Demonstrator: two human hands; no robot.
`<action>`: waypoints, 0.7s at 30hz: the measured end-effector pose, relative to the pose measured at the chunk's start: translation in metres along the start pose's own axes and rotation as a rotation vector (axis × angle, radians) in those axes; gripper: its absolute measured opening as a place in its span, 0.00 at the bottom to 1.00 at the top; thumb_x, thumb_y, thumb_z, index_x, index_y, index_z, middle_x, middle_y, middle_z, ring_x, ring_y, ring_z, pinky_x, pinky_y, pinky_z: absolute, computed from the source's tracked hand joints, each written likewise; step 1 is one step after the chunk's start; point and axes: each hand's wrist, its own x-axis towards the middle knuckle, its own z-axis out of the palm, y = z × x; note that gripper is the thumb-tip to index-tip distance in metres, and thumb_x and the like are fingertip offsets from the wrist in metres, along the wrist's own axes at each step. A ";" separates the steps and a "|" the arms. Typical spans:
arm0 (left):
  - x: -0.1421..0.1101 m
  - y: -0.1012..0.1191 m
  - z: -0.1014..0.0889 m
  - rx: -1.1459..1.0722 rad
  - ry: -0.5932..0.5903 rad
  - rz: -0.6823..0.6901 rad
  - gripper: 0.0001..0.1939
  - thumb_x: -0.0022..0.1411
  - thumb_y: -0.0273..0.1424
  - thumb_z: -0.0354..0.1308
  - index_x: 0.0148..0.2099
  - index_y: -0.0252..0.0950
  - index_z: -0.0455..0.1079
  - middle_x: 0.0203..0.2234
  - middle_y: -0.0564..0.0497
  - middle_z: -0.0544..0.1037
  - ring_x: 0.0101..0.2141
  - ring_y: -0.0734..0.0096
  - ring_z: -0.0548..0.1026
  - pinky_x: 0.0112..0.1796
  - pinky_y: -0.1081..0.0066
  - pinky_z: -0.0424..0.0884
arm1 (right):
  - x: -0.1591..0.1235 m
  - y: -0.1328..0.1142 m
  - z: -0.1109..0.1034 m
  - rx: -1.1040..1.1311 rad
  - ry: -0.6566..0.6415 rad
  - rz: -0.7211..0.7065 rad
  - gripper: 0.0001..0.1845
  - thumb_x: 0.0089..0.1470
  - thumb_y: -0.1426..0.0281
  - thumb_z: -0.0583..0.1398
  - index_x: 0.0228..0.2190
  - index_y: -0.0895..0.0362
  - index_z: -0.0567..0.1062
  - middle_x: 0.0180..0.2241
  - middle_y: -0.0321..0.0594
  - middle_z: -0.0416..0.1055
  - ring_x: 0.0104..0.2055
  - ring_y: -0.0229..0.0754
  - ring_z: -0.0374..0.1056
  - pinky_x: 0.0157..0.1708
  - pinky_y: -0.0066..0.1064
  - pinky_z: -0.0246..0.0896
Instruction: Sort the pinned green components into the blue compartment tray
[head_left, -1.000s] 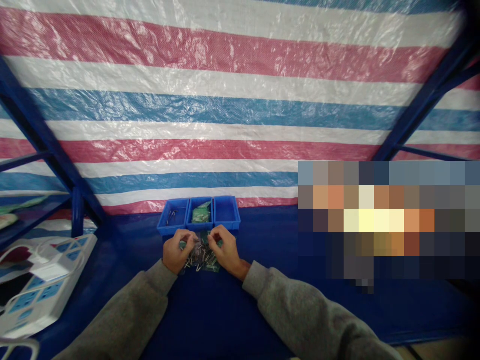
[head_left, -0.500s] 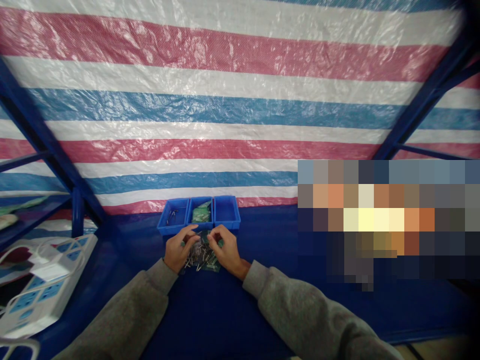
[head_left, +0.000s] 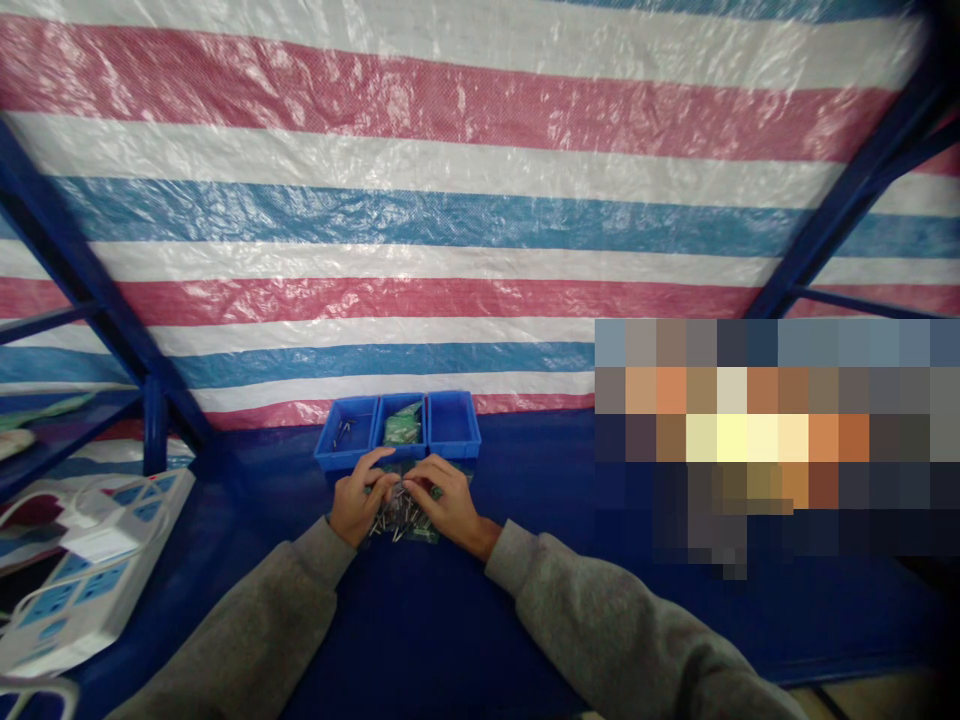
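Above a pile of small metal pieces that look like screws (head_left: 403,524), mixed with green packets, my two hands meet almost fingertip to fingertip. My left hand (head_left: 357,508) is closed in a pinch of thumb and fingers. Across from it, my right hand (head_left: 451,504) pinches too, its fingertips close to the left thumb. Whatever lies between the fingertips is too small to name. Just beyond stand three joined blue bins: the left bin (head_left: 324,462) has a few metal pieces, the middle one holds green packets (head_left: 403,426), and the right bin (head_left: 454,449) shows its bare floor.
White power strips (head_left: 112,610) with cables lie on the left of the blue table (head_left: 420,640). A striped plastic sheet (head_left: 450,225) hangs behind, between blue metal posts (head_left: 154,420). A pixelated patch covers the right side.
My right hand has moved left, and its fingertips now come close to those of my left hand. The left hand has barely shifted; the bins stay put.
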 end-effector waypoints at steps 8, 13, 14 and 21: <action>0.001 -0.003 -0.001 0.073 0.065 0.073 0.12 0.59 0.36 0.54 0.42 0.35 0.70 0.29 0.52 0.78 0.29 0.73 0.76 0.35 0.75 0.71 | 0.001 0.001 0.000 -0.005 0.101 0.098 0.09 0.58 0.68 0.54 0.30 0.57 0.72 0.29 0.38 0.68 0.30 0.37 0.64 0.33 0.28 0.60; 0.003 -0.001 -0.001 0.143 0.076 0.143 0.10 0.61 0.35 0.53 0.33 0.35 0.72 0.28 0.51 0.78 0.30 0.72 0.76 0.36 0.75 0.70 | 0.001 0.001 0.001 0.019 0.150 0.136 0.06 0.56 0.67 0.55 0.32 0.57 0.70 0.28 0.36 0.66 0.29 0.36 0.63 0.31 0.27 0.60; 0.003 -0.001 -0.001 0.148 0.083 0.143 0.10 0.61 0.35 0.53 0.33 0.35 0.72 0.27 0.51 0.78 0.29 0.73 0.76 0.36 0.75 0.70 | 0.001 0.002 0.002 0.028 0.174 0.143 0.06 0.56 0.67 0.56 0.31 0.57 0.69 0.28 0.36 0.66 0.29 0.36 0.63 0.31 0.27 0.60; 0.002 -0.007 0.000 0.159 0.152 0.119 0.11 0.61 0.35 0.52 0.34 0.35 0.73 0.28 0.51 0.79 0.28 0.73 0.75 0.34 0.75 0.71 | 0.001 0.002 0.002 0.025 0.176 0.139 0.07 0.55 0.67 0.57 0.27 0.56 0.68 0.28 0.36 0.65 0.29 0.36 0.62 0.30 0.27 0.59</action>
